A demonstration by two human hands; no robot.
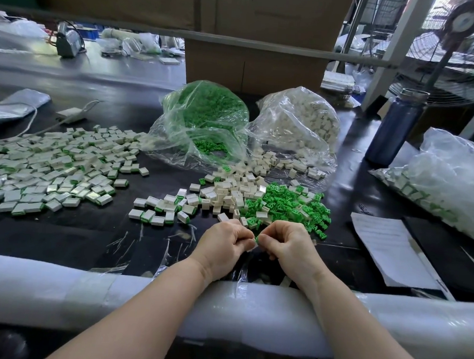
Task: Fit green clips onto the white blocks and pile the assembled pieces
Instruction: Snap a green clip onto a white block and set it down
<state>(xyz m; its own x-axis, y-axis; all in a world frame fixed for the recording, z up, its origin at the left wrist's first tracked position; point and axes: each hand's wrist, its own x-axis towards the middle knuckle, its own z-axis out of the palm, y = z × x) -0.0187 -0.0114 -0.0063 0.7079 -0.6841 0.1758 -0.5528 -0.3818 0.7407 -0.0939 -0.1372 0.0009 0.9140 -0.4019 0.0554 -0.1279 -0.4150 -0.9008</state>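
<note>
Foam padding (pixel 249 306) wrapped along the near edge of the surface (pixel 85 239) carries both my forearms. Just past it my left hand (pixel 221 244) and right hand (pixel 287 246) meet, fingers curled. Between them I pinch one small piece: a green clip (pixel 256 239) shows at my right thumb, and a bit of a white block (pixel 252 248) at my left fingertips; whether the two are fully seated together I cannot tell.

Right beyond my knuckles lies a heap of loose green clips (pixel 290 208), with loose white blocks (pixel 229 190) spilling beside it to the left. A few assembled pieces (pixel 160 210) sit in a small group left of those, and the large pile of finished ones (pixel 54 163) spreads across the far left. Behind the heaps stand two clear bags, one of green clips (pixel 206 115) and one of white blocks (pixel 304 119). To the right are a sheet of paper (pixel 385 245), a blue bottle (pixel 393 128) and another filled bag (pixel 449 177).
</note>
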